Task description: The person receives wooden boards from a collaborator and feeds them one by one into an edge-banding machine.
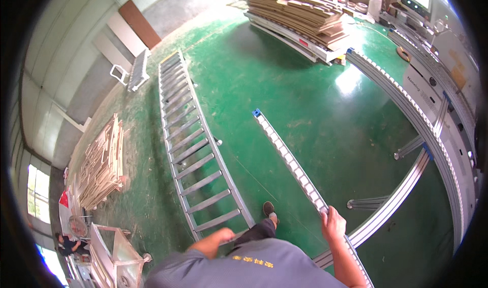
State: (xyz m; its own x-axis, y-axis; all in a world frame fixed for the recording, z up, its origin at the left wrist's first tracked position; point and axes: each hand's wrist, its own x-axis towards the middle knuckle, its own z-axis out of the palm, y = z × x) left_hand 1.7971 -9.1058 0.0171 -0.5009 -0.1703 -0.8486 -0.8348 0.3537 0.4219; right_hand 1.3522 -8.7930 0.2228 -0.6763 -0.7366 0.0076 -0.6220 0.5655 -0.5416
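Note:
My right hand (333, 224) is wrapped round a long metal roller rail (292, 163) with a row of white rollers and a blue end cap. The rail slants from beside my right side out to the middle of the floor, its far end apart from everything else. My left hand (222, 235), fingers curled, is low in front of me by the near end of a grey roller conveyor frame (185, 151). Whether anything is in that hand is hidden. The frame looks like a ladder, with bars between two side rails.
On the right stands a long machine (422, 92) with a curved-looking roller rail and support beams (401, 191). Stacked boards (297, 19) lie at the back. Wooden strips (104, 163) and a wheeled cart (119, 252) are on the left, where another person (68, 245) sits.

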